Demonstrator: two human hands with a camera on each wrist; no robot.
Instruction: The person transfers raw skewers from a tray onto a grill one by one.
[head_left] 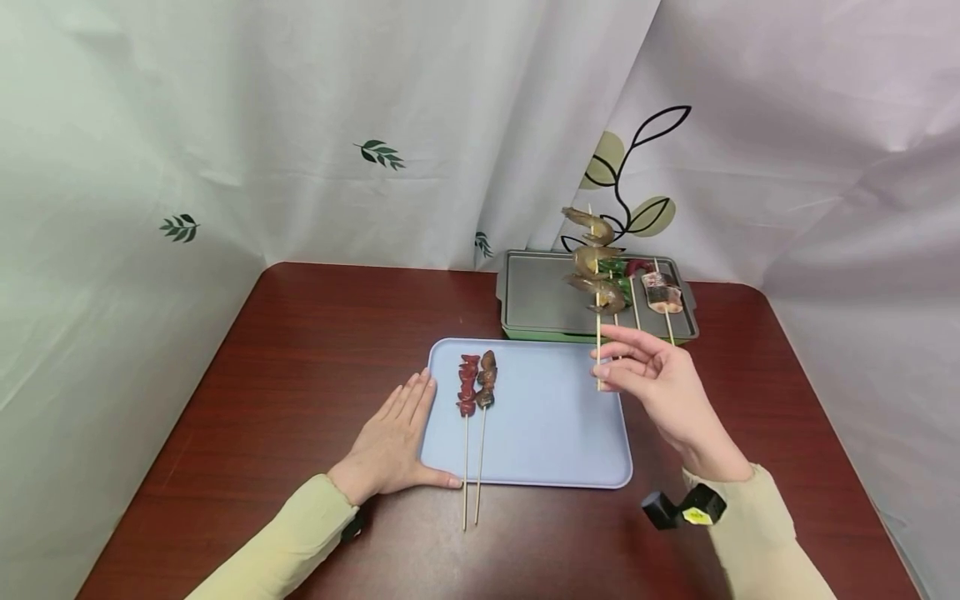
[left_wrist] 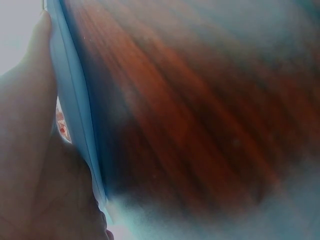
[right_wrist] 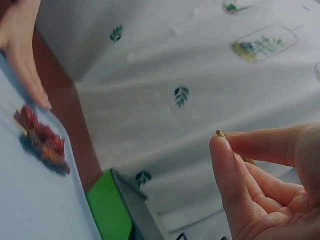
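My right hand [head_left: 660, 383] pinches the bare stick of a shrimp skewer [head_left: 600, 296] between thumb and fingertips. Several grey-brown shrimp are threaded on its upper part, held upright above the tray's far right corner. In the right wrist view the stick's lower end [right_wrist: 218, 133] pokes out past the thumb. At the light-blue tray [head_left: 555, 417], my left hand [head_left: 393, 442] lies with straight fingers along the left edge and its thumb at the near edge. A red meat skewer [head_left: 468, 383] and a brown one [head_left: 487, 379] lie side by side on the tray, their sticks crossing its near rim.
Behind the tray stands a grey grill plate [head_left: 540, 292] on a green base. On its right side lie a fish skewer [head_left: 663, 293] and skewers with green and red pieces, partly hidden by the shrimp. White curtains [head_left: 322, 100] enclose the dark red table [head_left: 300, 350].
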